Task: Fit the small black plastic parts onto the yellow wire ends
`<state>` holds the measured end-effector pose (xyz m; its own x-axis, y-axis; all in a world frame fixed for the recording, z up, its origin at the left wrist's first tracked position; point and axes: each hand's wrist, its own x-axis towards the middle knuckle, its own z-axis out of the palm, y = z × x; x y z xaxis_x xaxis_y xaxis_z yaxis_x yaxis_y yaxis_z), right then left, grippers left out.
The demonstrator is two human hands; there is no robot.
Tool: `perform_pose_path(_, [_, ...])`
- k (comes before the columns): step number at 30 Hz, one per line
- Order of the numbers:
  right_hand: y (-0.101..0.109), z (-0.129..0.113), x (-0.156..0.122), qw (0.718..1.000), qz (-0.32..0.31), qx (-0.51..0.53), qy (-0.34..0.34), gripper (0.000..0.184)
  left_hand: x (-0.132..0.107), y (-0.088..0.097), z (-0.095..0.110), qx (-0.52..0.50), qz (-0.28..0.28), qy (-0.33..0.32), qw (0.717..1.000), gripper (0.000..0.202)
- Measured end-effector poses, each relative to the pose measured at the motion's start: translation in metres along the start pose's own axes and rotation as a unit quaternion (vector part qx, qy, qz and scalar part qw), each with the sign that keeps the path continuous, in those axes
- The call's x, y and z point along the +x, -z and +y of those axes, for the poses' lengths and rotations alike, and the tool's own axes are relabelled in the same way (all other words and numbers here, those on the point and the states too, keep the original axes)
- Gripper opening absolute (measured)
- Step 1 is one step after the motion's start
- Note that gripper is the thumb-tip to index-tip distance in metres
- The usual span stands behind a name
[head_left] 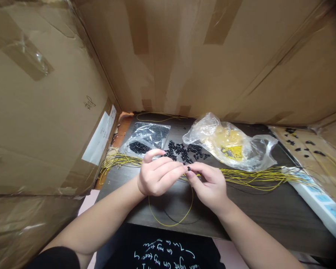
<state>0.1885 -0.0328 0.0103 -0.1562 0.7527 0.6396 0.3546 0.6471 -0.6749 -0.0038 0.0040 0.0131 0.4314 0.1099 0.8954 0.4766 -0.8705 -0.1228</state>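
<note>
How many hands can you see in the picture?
2: the left hand, near the loose black pieces, and the right hand, to its right, pinching a small black piece.

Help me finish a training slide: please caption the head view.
Right hand pinching a small black part beside the left hand, a yellow wire looping below and black pieces beyond.

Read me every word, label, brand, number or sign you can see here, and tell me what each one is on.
"light on my feet": white lettering on the black shirt, upside down in this view; the words around it are too blurred to read for sure.
Handwriting on the left cardboard: a scrawl I cannot make out.
White label on that cardboard: faint print, too small and blurred to read.
</note>
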Motion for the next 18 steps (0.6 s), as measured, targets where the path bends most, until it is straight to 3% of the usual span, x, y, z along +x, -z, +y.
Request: perform_pose_path(18, [0.0026,0.0045,-0.0024,0.998,-0.007,0.026,-0.057,0.012,0.006,-0.0024,0.0008,-0.065,-0.007,0.056,0.996,0.011])
